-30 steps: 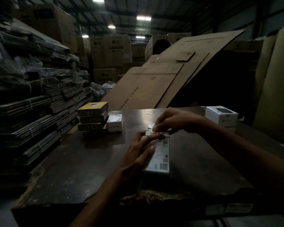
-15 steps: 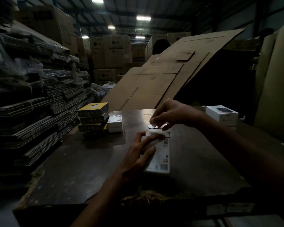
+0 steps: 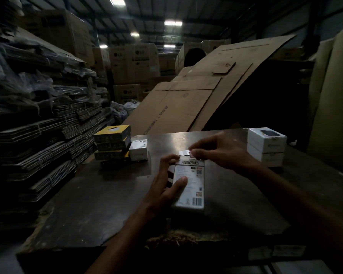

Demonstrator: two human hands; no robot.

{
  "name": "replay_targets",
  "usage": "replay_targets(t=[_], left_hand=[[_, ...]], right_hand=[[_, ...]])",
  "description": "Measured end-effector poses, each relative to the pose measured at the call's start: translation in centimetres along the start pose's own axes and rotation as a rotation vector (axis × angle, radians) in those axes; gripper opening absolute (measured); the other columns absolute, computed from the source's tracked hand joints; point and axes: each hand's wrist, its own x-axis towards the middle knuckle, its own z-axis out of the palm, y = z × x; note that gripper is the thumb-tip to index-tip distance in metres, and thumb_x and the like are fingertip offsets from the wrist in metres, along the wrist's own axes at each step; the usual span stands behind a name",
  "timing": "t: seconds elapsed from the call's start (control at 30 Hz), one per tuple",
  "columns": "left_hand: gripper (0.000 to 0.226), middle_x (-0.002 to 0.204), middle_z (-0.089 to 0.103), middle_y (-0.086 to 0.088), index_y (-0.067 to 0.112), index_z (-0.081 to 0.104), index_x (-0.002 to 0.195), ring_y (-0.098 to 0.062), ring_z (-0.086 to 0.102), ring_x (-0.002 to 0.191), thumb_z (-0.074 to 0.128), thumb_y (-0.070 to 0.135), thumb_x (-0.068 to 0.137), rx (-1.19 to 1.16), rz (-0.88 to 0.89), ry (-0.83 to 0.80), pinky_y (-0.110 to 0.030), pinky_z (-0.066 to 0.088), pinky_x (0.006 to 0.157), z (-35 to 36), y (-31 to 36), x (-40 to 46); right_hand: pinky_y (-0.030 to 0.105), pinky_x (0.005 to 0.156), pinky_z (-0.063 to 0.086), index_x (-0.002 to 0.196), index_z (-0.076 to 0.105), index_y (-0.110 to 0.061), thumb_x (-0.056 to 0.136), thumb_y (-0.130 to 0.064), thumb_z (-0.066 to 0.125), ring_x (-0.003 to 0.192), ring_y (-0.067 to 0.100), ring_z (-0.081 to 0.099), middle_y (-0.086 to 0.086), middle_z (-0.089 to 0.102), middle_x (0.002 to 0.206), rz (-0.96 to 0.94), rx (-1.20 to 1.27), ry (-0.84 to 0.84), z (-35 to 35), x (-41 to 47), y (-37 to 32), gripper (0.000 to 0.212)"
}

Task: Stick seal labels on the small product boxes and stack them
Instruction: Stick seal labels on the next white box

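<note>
A long white product box (image 3: 192, 186) with print and a barcode lies flat on the dark table (image 3: 87, 204). My left hand (image 3: 166, 186) grips its left side, thumb on top. Just beyond the box's far end, my right hand (image 3: 222, 151) pinches a small seal label (image 3: 191, 154) between thumb and fingers. A small white label sheet (image 3: 183, 153) lies on the table right behind it. At the back left stands a stack of yellow-and-black boxes (image 3: 112, 145), with a small white box (image 3: 139, 150) beside it. Two stacked white boxes (image 3: 265, 146) sit at the back right.
Bundles of flattened cartons (image 3: 38, 125) are piled high along the left. Large cardboard sheets (image 3: 196, 95) lean behind the table. A tan panel (image 3: 333, 95) stands at the right. The table's near edge (image 3: 186, 238) is worn and crumbling.
My right hand rose from the box's far end about half a second ago, then came back down close to it with a label pinched. My left hand stayed on the box.
</note>
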Motion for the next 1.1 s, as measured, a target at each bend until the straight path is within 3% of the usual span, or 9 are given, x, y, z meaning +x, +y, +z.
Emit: replay_targets(t=[0.07, 0.3, 0.43, 0.6, 0.83, 1.1], left_hand=[[0.052, 0.13, 0.049, 0.006, 0.03, 0.034, 0.135, -0.014, 0.068, 0.096, 0.06, 0.036, 0.091, -0.009, -0.011, 0.001, -0.034, 0.061, 0.068, 0.0, 0.1, 0.0], [0.053, 0.13, 0.05, 0.008, 0.029, 0.034, 0.137, -0.012, 0.068, 0.098, 0.06, 0.037, 0.091, 0.001, -0.006, 0.004, -0.027, 0.058, 0.065, 0.0, 0.3, 0.0], [0.054, 0.13, 0.05, 0.005, 0.029, 0.034, 0.136, -0.013, 0.068, 0.096, 0.061, 0.04, 0.09, 0.009, 0.001, 0.01, -0.029, 0.059, 0.065, 0.0, 0.2, 0.0], [0.054, 0.128, 0.052, 0.006, 0.032, 0.036, 0.134, -0.013, 0.069, 0.093, 0.061, 0.044, 0.088, 0.013, 0.002, 0.021, -0.029, 0.058, 0.063, 0.0, 0.3, -0.1], [0.053, 0.126, 0.052, 0.009, 0.03, 0.035, 0.137, -0.013, 0.069, 0.093, 0.061, 0.039, 0.091, 0.011, 0.006, 0.011, -0.029, 0.059, 0.064, -0.1, 0.2, 0.0], [0.052, 0.124, 0.054, 0.007, 0.033, 0.035, 0.135, -0.013, 0.07, 0.092, 0.06, 0.039, 0.091, 0.0, -0.011, -0.002, -0.028, 0.058, 0.063, -0.2, 0.3, -0.1]], right_hand=[[0.009, 0.066, 0.051, 0.099, 0.076, -0.017, 0.091, -0.017, 0.07, 0.082, -0.001, 0.07, -0.005, 0.075, 0.09, -0.017, -0.008, 0.027, 0.3, -0.1, 0.2, 0.01], [0.02, 0.073, 0.052, 0.091, 0.076, -0.025, 0.091, -0.024, 0.068, 0.088, 0.0, 0.068, -0.01, 0.074, 0.09, 0.034, -0.017, 0.028, 0.3, 0.3, 0.0, 0.008], [0.041, 0.085, 0.055, 0.088, 0.079, -0.02, 0.088, -0.024, 0.071, 0.096, 0.017, 0.066, -0.004, 0.076, 0.09, 0.175, 0.072, 0.014, 0.5, 0.1, -0.1, 0.008], [0.049, 0.09, 0.056, 0.083, 0.08, -0.018, 0.082, -0.024, 0.076, 0.095, 0.021, 0.07, 0.0, 0.077, 0.085, 0.225, 0.073, 0.031, 1.4, 0.3, -0.4, 0.007], [0.045, 0.087, 0.057, 0.079, 0.079, -0.019, 0.084, -0.021, 0.075, 0.092, 0.017, 0.07, -0.007, 0.076, 0.082, 0.227, 0.057, 0.0, 1.3, 0.5, -0.6, 0.006], [0.046, 0.084, 0.057, 0.083, 0.078, -0.013, 0.086, -0.018, 0.072, 0.095, 0.025, 0.068, -0.004, 0.075, 0.081, 0.217, 0.012, -0.033, 1.1, 0.9, -1.2, 0.009]])
